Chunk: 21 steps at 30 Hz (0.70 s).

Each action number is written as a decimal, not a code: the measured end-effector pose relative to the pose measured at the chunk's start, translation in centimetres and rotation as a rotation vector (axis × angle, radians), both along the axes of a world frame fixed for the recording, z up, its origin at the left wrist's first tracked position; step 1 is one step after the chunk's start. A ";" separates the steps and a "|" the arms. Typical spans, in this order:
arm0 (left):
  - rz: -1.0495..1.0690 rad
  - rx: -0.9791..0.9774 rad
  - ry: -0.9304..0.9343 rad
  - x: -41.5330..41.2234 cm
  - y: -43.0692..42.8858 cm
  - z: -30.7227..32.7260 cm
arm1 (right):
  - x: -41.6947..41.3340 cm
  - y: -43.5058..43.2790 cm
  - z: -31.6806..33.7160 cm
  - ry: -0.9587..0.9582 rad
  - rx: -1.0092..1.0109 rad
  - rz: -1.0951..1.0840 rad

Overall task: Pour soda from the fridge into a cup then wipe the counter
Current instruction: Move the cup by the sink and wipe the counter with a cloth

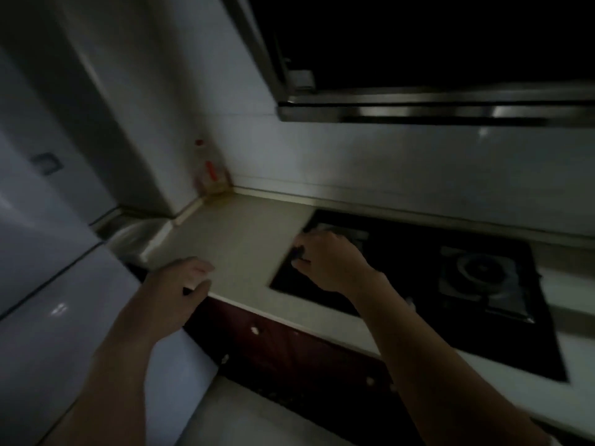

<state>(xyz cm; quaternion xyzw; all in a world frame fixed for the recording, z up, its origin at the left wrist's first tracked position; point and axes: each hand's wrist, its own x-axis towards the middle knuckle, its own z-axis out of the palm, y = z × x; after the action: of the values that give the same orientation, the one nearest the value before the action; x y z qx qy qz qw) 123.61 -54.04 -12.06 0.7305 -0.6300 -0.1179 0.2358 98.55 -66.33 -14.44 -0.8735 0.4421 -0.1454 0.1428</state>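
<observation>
- Forearms reach in from the bottom edge. The left grip (180, 284) is at the near edge of the table (231, 239), and the right grip (328, 259) is farther in.
- Fridge (48, 252) fills the left side with its doors closed. No soda or cup shows; I judge the soda sits behind those doors.
- Range hood (418, 104) hangs above the gas hob (402, 252), which is black glass set into the table.
- Table is a beige strip between fridge and hob.
- Left grip has its fingers loosely straight and apart and holds nothing. It is just beside the fridge, which lies to its left, so it is the nearer hand for the door.
- Right grip is over the hob's left edge with its fingers curled. It is too dark and blurred to tell whether they pinch anything.
- Red-capped bottle (209, 169) stands upright in the back corner, well apart from both hands.
</observation>
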 end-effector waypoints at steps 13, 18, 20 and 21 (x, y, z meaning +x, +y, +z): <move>-0.583 0.350 -0.179 -25.4 -12.2 -6.3 | -23.1 6.7 -4.7 0.121 0.157 -0.617; -0.823 0.250 -0.155 -34.0 -11.7 -6.8 | -27.7 12.1 -5.1 0.147 0.228 -0.898; -0.900 0.250 -0.146 -36.8 -10.7 -7.6 | -29.0 14.7 -5.3 0.138 0.232 -1.015; -0.941 0.266 -0.143 -38.0 -10.1 -7.9 | -29.6 16.1 -5.5 0.131 0.234 -1.066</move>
<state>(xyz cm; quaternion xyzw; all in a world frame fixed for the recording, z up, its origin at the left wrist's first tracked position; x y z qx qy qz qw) 85.60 -64.14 -20.00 0.3967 -0.8857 -0.2405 0.0180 68.99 -50.28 -19.94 -0.5142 0.8445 -0.0925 0.1178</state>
